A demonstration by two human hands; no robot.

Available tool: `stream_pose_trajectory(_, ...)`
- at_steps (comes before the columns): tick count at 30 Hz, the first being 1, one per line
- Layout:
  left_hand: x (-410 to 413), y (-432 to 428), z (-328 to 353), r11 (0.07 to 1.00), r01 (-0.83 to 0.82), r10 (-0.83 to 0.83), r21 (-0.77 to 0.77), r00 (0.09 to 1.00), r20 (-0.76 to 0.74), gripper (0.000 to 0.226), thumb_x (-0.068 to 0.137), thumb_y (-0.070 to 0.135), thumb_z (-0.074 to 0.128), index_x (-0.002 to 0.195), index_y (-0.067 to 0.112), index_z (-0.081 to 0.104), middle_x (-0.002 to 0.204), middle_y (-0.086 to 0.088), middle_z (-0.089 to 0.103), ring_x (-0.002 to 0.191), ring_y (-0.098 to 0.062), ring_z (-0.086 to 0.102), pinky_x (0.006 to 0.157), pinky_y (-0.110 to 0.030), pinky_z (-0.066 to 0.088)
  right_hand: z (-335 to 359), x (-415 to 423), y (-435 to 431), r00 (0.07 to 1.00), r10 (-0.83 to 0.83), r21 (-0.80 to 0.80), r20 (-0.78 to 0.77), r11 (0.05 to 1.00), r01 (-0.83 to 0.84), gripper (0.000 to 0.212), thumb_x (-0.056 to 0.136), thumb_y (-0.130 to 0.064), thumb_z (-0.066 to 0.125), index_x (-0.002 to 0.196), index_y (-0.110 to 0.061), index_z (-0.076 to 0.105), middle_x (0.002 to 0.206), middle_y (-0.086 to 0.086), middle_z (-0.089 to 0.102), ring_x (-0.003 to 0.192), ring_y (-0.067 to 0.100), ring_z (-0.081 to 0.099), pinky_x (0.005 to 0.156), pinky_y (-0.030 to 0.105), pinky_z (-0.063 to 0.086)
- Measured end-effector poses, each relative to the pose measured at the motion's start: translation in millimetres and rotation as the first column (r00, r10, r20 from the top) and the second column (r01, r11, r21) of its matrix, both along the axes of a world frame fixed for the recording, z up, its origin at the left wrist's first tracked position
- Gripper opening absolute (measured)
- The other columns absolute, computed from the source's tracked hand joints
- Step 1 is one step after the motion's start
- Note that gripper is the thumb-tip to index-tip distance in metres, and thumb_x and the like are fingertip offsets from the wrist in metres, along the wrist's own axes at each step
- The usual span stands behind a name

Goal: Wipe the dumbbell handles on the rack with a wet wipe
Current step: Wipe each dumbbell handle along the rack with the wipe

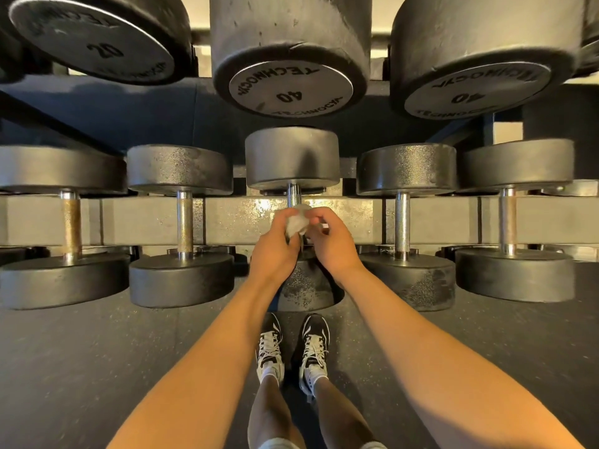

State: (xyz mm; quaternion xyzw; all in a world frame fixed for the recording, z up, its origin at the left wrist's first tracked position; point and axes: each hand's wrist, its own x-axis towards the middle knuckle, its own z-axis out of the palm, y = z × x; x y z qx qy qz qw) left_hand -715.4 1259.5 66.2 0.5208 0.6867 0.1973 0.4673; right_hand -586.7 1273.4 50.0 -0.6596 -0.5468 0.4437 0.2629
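Head view, looking down a two-tier dumbbell rack [356,218]. At the centre of the frame, the left hand [275,244] and the right hand [334,244] meet over the handle of the middle dumbbell [294,194] on the lower tier. The left hand's fingers are curled round a bunched white wet wipe [296,222]. The right hand's fingertips appear to pinch the wipe's right edge. The wipe sits against the middle of the handle, whose knurled upper part shows bare above it, while the lower part is hidden behind the hands.

Step in hand, as judged: wrapping or regripping the wipe on this handle, partway through the row. The next move calls for closing the wipe round the bar and sliding it along the full length between the two heads, then shifting sideways to a neighbour.

Other handles lie to centre left [184,218], far left [70,222], centre right [403,222] and far right [507,218]; whether they are wiped cannot be told. Upper-tier dumbbells marked 40 [290,89] and 20 [97,43] overhang the work and limit reach from above, and the heads hem in each handle. The person's shoes [293,348] stand on the dark floor [97,351] at lower centre.
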Motion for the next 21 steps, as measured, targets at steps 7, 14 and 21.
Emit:
stream_pose_trajectory(7, 1.3, -0.8, 3.2, 0.989, -0.143, 0.147, -0.041, 0.982, 0.115, 0.059, 0.1, 0.021, 0.055, 0.141, 0.056, 0.031, 0.135, 0.006, 0.064, 0.111, -0.012, 0.066, 0.094, -0.042, 0.055, -4.2, -8.8, 24.8, 0.993, -0.106, -0.167, 0.044, 0.98, 0.112, 0.03, 0.085, 0.002, 0.06, 0.071, -0.023, 0.068, 0.082, -0.004, 0.061, 0.081, 0.02, 0.062, 0.072, 0.029, 0.054)
stream_pose_trajectory(14, 6.5, 8.2, 1.5, 0.98, -0.114, 0.087, -0.165, 0.983, -0.162, 0.034, 0.101, 0.035, 0.045, 0.134, 0.044, 0.049, 0.124, 0.01, 0.067, 0.105, -0.017, 0.064, 0.088, -0.036, 0.044, -14.0, -4.5, 46.7, 0.961, -0.278, -0.164, 0.014, 0.947, 0.276, 0.021, 0.093, -0.007, 0.057, 0.089, -0.015, 0.077, 0.101, 0.005, 0.067, 0.091, 0.015, 0.06, 0.084, 0.028, 0.048)
stream_pose_trajectory(21, 5.0, 7.9, -2.7, 0.974, -0.185, 0.162, -0.132, 0.973, -0.164, 0.036, 0.107, 0.037, 0.038, 0.141, 0.04, 0.052, 0.125, 0.004, 0.069, 0.114, -0.021, 0.061, 0.087, -0.031, 0.036, -15.4, -29.2, 61.2, 0.972, -0.234, -0.05, -0.003, 0.971, 0.233, 0.008, 0.089, -0.001, 0.064, 0.087, -0.009, 0.065, 0.104, 0.008, 0.056, 0.088, 0.014, 0.05, 0.071, 0.005, 0.036)
